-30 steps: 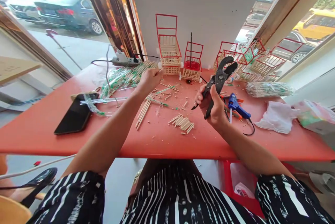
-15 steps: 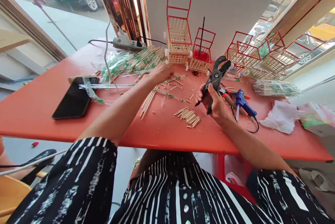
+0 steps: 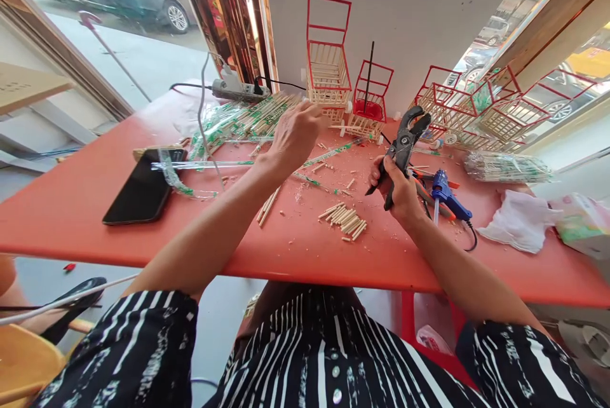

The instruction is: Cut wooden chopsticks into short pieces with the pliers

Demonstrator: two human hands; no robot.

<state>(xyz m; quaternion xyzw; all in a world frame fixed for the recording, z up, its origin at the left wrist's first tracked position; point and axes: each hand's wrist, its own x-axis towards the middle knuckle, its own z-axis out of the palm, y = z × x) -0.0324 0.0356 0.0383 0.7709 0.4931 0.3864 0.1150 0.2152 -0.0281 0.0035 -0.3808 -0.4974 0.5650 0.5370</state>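
Observation:
My left hand (image 3: 298,131) is raised over the back of the orange table with its fingers curled closed. What they hold, if anything, I cannot make out. Around it lie a pile of paper-wrapped wooden chopsticks (image 3: 252,117) and a torn, green-printed wrapper (image 3: 340,151). My right hand (image 3: 403,187) grips a pair of black pliers (image 3: 405,141) upright, their curved jaws apart at the top. Between my arms rests a small heap of short cut sticks (image 3: 344,220). Several longer bare sticks (image 3: 269,206) are partly hidden behind my left forearm.
Small stick-built carts with red rims (image 3: 328,71) stand along the wall. A blue glue gun (image 3: 450,197), white cloth (image 3: 519,220) and bagged sticks (image 3: 508,166) lie right. Left are a black phone (image 3: 143,189) and power strip (image 3: 238,90). The table's front edge (image 3: 305,278) is near my body.
My left hand has lifted from the sticks on the table and is now higher and nearer the camera. The right hand still grips the pliers. The view has tilted slightly.

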